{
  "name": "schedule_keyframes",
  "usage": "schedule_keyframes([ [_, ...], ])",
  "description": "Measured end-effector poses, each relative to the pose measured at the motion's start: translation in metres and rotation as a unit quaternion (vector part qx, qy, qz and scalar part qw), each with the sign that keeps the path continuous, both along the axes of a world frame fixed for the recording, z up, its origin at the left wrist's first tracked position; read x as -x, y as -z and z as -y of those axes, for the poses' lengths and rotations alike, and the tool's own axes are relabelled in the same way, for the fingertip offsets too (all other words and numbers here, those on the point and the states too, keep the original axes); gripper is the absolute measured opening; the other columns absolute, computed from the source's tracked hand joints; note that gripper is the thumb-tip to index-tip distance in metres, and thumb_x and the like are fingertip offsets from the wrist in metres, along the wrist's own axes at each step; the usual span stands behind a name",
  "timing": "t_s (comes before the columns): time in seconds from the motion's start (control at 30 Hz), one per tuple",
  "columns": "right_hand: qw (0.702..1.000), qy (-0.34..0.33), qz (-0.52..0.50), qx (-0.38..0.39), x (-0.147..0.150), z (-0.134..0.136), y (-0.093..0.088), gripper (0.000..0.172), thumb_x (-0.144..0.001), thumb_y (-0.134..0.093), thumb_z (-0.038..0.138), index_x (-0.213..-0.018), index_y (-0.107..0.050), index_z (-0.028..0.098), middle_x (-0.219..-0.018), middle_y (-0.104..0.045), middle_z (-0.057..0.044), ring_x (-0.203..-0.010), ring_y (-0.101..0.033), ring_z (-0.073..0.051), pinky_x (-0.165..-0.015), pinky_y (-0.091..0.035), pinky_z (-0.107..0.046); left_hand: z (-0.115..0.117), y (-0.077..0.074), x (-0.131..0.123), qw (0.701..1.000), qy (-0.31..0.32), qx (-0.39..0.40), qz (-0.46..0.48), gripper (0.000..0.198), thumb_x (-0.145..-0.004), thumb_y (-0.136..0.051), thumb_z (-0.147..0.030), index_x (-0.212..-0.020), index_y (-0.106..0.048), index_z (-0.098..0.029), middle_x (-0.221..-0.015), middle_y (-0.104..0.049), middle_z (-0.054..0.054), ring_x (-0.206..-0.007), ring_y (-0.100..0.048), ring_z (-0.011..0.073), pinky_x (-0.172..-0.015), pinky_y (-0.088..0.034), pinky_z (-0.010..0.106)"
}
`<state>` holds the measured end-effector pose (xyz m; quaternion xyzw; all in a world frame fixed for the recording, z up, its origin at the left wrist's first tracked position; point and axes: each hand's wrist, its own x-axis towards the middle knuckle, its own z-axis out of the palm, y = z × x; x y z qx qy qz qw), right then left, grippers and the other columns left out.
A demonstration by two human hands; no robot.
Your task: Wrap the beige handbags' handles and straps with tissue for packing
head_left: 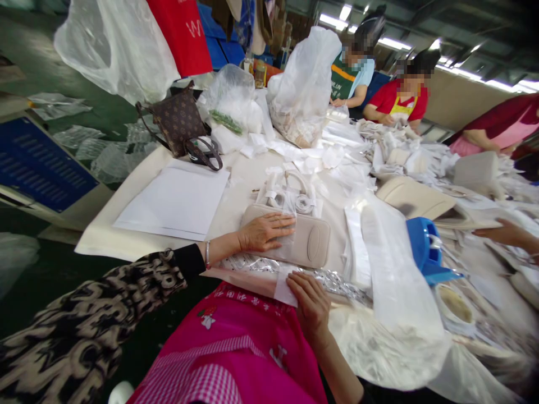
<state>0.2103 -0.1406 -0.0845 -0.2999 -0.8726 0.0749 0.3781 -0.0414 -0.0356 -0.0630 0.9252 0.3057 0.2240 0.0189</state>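
A beige handbag [310, 238] with an oval raised patch lies flat in front of me. My left hand [265, 231] rests palm down across it, fingers stretched out. A clear plastic strip [288, 244] crosses the bag beside those fingertips. Above the bag lie its white-wrapped strap and fittings [290, 196]. At the table's near edge, my right hand [309, 300] has its fingers curled over a white strip [284, 287]; its thumb is hidden. Between the bag and this hand runs shiny patterned clear wrap [261, 264].
White sheets [174, 196] lie at the left, below a brown patterned bag [179, 120]. A blue tape dispenser [425, 247], a tape roll [455, 306] and plastic sleeves [391, 269] are at the right. Co-workers stand around the far and right sides; one person's hand [505, 233] reaches in.
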Motion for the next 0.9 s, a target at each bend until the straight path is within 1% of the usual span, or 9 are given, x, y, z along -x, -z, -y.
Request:
schedule_keyframes([
  [0.17, 0.999, -0.041, 0.011, -0.007, 0.018, 0.006, 0.004, 0.038, -0.084, -0.046, -0.002, -0.113, -0.063, 0.017, -0.107, -0.071, -0.010, -0.108, -0.061, -0.023, -0.093, -0.048, -0.043, 0.000, 0.000, -0.001, 1.000, -0.002, -0.003, 0.007, 0.053, -0.091, -0.054, -0.038, -0.138, -0.047, -0.015, -0.149, -0.039, 0.014, -0.141, -0.031, 0.0259, -0.119, -0.022, 0.047],
  [0.37, 0.999, -0.029, -0.011, 0.020, 0.027, 0.017, 0.005, 0.042, -0.082, -0.042, -0.005, -0.110, -0.063, 0.018, -0.106, -0.071, -0.009, -0.108, -0.063, -0.023, -0.092, -0.051, -0.043, 0.000, 0.004, -0.001, 1.000, -0.011, -0.005, 0.007, 0.055, -0.091, -0.055, -0.040, -0.138, -0.047, -0.014, -0.150, -0.038, 0.015, -0.143, -0.028, 0.0264, -0.120, -0.020, 0.045],
  [0.47, 0.999, -0.024, -0.018, 0.030, 0.025, 0.024, 0.000, 0.043, -0.082, -0.040, -0.006, -0.107, -0.064, 0.019, -0.104, -0.072, -0.008, -0.106, -0.064, -0.021, -0.091, -0.052, -0.040, 0.001, 0.006, -0.002, 1.000, -0.014, -0.008, 0.006, 0.056, -0.090, -0.055, -0.040, -0.139, -0.046, -0.014, -0.151, -0.037, 0.015, -0.143, -0.026, 0.0264, -0.120, -0.019, 0.045],
  [0.57, 0.997, -0.027, -0.036, 0.057, 0.026, 0.022, -0.012, 0.041, -0.083, -0.040, -0.006, -0.104, -0.065, 0.019, -0.103, -0.072, -0.007, -0.104, -0.064, -0.019, -0.091, -0.051, -0.037, 0.003, 0.003, -0.002, 1.000, -0.021, -0.010, -0.005, 0.057, -0.089, -0.056, -0.038, -0.140, -0.044, -0.014, -0.151, -0.037, 0.016, -0.143, -0.027, 0.0269, -0.119, -0.020, 0.046],
  [0.63, 0.994, -0.028, -0.054, 0.086, 0.029, 0.009, -0.024, 0.041, -0.083, -0.041, -0.006, -0.102, -0.066, 0.019, -0.101, -0.071, -0.006, -0.101, -0.064, -0.017, -0.089, -0.051, -0.034, 0.005, -0.001, -0.003, 1.000, -0.024, -0.011, -0.011, 0.057, -0.089, -0.056, -0.038, -0.140, -0.044, -0.014, -0.150, -0.037, 0.016, -0.143, -0.028, 0.0274, -0.118, -0.022, 0.046],
  [0.73, 0.989, -0.013, -0.081, 0.121, 0.038, -0.027, -0.044, 0.040, -0.081, -0.043, -0.005, -0.097, -0.069, 0.020, -0.096, -0.069, -0.005, -0.092, -0.064, -0.016, -0.080, -0.051, -0.029, 0.007, -0.004, -0.003, 1.000, -0.022, -0.013, -0.012, 0.056, -0.088, -0.056, -0.035, -0.139, -0.045, -0.013, -0.149, -0.039, 0.016, -0.142, -0.029, 0.0276, -0.118, -0.023, 0.046],
  [0.8, 0.988, 0.019, -0.096, 0.119, 0.046, -0.056, -0.054, 0.033, -0.082, -0.048, 0.000, -0.091, -0.071, 0.021, -0.091, -0.066, -0.005, -0.088, -0.062, -0.016, -0.076, -0.049, -0.029, 0.007, -0.004, -0.003, 1.000, -0.018, -0.013, -0.007, 0.057, -0.085, -0.057, -0.027, -0.139, -0.044, -0.013, -0.149, -0.040, 0.016, -0.142, -0.030, 0.0276, -0.118, -0.023, 0.046],
  [0.87, 0.989, 0.051, -0.097, 0.104, 0.053, -0.083, -0.059, 0.022, -0.085, -0.056, 0.008, -0.085, -0.073, 0.022, -0.085, -0.062, -0.004, -0.084, -0.060, -0.017, -0.075, -0.048, -0.030, 0.007, -0.001, -0.003, 1.000, -0.012, -0.012, 0.007, 0.059, -0.081, -0.058, -0.022, -0.137, -0.045, -0.012, -0.147, -0.042, 0.015, -0.140, -0.032, 0.0277, -0.118, -0.024, 0.047],
  [0.9, 0.989, 0.062, -0.093, 0.100, 0.056, -0.094, -0.060, 0.018, -0.085, -0.059, 0.012, -0.083, -0.074, 0.022, -0.083, -0.061, -0.004, -0.083, -0.059, -0.017, -0.074, -0.047, -0.031, 0.007, 0.000, -0.003, 1.000, -0.010, -0.011, 0.018, 0.056, -0.080, -0.058, -0.021, -0.135, -0.047, -0.012, -0.145, -0.045, 0.015, -0.139, -0.034, 0.0277, -0.117, -0.025, 0.047],
])
